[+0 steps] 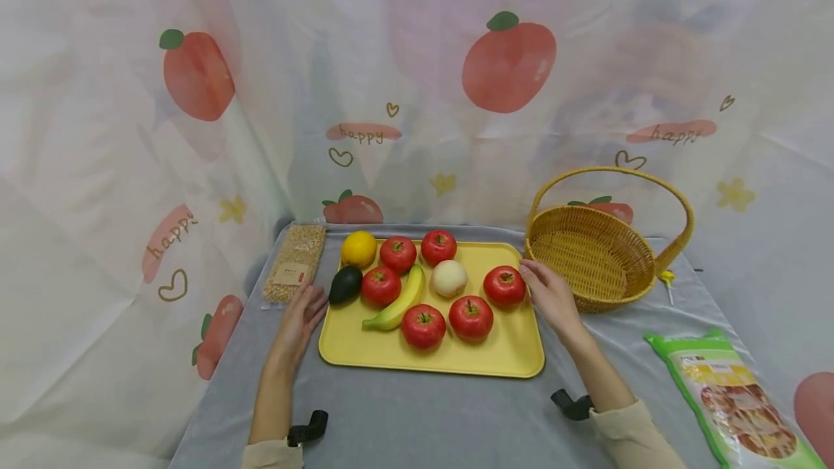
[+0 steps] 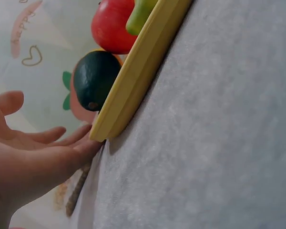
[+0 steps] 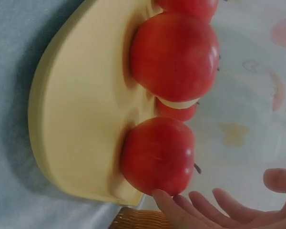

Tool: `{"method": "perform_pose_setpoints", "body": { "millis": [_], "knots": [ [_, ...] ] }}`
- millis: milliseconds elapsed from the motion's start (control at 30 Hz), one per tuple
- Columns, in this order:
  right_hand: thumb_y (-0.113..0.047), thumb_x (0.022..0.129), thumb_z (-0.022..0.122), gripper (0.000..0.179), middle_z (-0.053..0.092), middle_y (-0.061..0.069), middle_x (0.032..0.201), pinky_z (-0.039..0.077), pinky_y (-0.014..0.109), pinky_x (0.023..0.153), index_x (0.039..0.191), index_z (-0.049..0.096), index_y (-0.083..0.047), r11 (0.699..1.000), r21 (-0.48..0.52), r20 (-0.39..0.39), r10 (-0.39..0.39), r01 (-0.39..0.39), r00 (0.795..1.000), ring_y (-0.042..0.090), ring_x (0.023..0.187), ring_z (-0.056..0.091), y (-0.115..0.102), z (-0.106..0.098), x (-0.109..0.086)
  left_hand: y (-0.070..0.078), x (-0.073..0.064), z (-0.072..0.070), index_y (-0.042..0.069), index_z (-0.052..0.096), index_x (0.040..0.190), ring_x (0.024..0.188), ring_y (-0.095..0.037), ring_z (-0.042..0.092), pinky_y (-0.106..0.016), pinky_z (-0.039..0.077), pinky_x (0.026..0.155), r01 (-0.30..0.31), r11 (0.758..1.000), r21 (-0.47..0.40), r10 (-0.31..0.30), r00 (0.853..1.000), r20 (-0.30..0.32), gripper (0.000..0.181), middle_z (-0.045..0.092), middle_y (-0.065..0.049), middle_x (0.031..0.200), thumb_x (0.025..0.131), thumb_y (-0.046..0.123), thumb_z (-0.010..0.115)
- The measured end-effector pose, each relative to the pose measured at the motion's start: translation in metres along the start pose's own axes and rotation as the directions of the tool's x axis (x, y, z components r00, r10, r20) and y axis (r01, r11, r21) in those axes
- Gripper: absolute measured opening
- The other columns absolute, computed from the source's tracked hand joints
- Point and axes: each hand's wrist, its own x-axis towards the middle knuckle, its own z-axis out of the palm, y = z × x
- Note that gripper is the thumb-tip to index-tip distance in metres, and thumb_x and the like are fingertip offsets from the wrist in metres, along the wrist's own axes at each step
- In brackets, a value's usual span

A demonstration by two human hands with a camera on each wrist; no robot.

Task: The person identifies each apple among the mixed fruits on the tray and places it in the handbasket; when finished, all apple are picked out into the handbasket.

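A yellow tray (image 1: 365, 349) lies on the table, carrying several red apples (image 1: 471, 318), a banana (image 1: 402, 304), a dark green avocado (image 1: 346, 285), a yellow lemon-like fruit (image 1: 359, 248) and a pale round item (image 1: 449, 279). My left hand (image 1: 301, 320) is at the tray's left side, its fingertips (image 2: 88, 143) right at the rim by the avocado in the left wrist view. At the right side, my right hand (image 1: 552, 299) has its fingers (image 3: 169, 207) extended beside the tray's edge, close to the rightmost apple (image 1: 504, 286). Neither hand grips anything.
A wicker basket (image 1: 586, 255) with a tall handle stands behind my right hand. Left of the tray is a clear bag of grains (image 1: 296, 263). A green-edged food packet (image 1: 743, 404) lies front right, and a small yellow-headed stick (image 1: 668, 282) lies beside the basket.
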Motion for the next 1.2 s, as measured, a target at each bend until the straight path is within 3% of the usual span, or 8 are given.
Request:
{"method": "perform_pose_setpoints", "body": {
  "millis": [133,300,433,533,600,967,1200],
  "knots": [
    [-0.038,0.109,0.050,0.056,0.057,0.025,0.147,0.060,0.032,0.086,0.152,0.050,-0.002,0.998,0.042,0.008,0.035,-0.036,0.999,0.035,0.126,0.058,0.004,0.006,0.004,-0.003,-0.001,-0.001,0.002,0.002,0.167,0.156,-0.041,0.020,-0.051,0.018,0.128,0.013,0.999,-0.047,-0.012,0.999,0.031,0.064,0.017,-0.032,0.167,0.115,0.022,0.034],
    [-0.029,0.107,0.057,0.055,0.053,0.025,0.151,0.063,0.034,0.081,0.155,0.047,-0.002,0.992,0.085,0.023,0.087,-0.089,0.996,0.032,0.129,0.057,0.011,0.012,0.009,-0.009,-0.001,0.000,0.002,0.007,0.167,0.156,-0.038,0.021,-0.049,0.018,0.128,0.015,1.000,-0.016,-0.015,1.000,0.020,0.063,0.021,-0.029,0.167,0.111,0.000,0.035],
    [-0.028,0.107,0.059,0.057,0.049,0.022,0.156,0.063,0.032,0.076,0.157,0.045,-0.004,0.985,0.113,0.032,0.126,-0.129,0.992,0.028,0.125,0.058,0.018,0.015,0.012,-0.016,-0.002,0.000,-0.001,0.010,0.166,0.156,-0.039,0.021,-0.051,0.019,0.127,-0.006,0.998,0.069,0.004,1.000,0.021,0.078,0.022,-0.029,0.167,0.095,-0.022,0.034],
    [-0.029,0.107,0.059,0.058,0.046,0.020,0.159,0.063,0.030,0.072,0.158,0.044,-0.006,0.979,0.138,0.030,0.148,-0.151,0.989,0.026,0.119,0.060,0.023,0.016,0.014,-0.019,0.000,-0.001,-0.002,0.015,0.165,0.157,-0.038,0.020,-0.049,0.019,0.127,-0.014,0.996,0.093,0.011,1.000,0.026,0.092,0.022,-0.027,0.168,0.080,-0.030,0.034],
    [-0.029,0.107,0.059,0.059,0.045,0.019,0.160,0.063,0.030,0.072,0.158,0.043,-0.006,0.974,0.155,0.031,0.162,-0.165,0.986,0.026,0.118,0.060,0.026,0.017,0.016,-0.021,0.001,-0.001,-0.002,0.018,0.165,0.157,-0.036,0.021,-0.047,0.018,0.128,-0.016,0.997,0.077,0.014,1.000,0.026,0.095,0.023,-0.026,0.168,0.076,-0.032,0.034],
    [-0.021,0.107,0.058,0.060,0.034,0.023,0.165,0.062,0.040,0.088,0.160,0.038,-0.002,0.925,0.298,0.068,0.224,-0.234,0.972,0.039,0.140,0.046,0.033,0.024,0.020,-0.023,0.003,-0.004,-0.002,0.018,0.165,0.157,-0.034,0.023,-0.044,0.018,0.128,0.000,0.998,0.064,-0.001,1.000,0.012,0.093,0.025,-0.024,0.168,0.079,-0.031,0.036],
    [-0.022,0.106,0.061,0.062,0.038,0.025,0.162,0.062,0.041,0.089,0.160,0.038,-0.004,0.907,0.334,0.088,0.241,-0.256,0.967,0.041,0.138,0.048,0.035,0.023,0.020,-0.021,0.002,-0.003,-0.001,0.016,0.165,0.157,-0.033,0.021,-0.044,0.017,0.128,0.014,0.999,0.052,-0.014,1.000,0.012,0.093,0.023,-0.023,0.169,0.079,-0.031,0.037]
  ]
}}
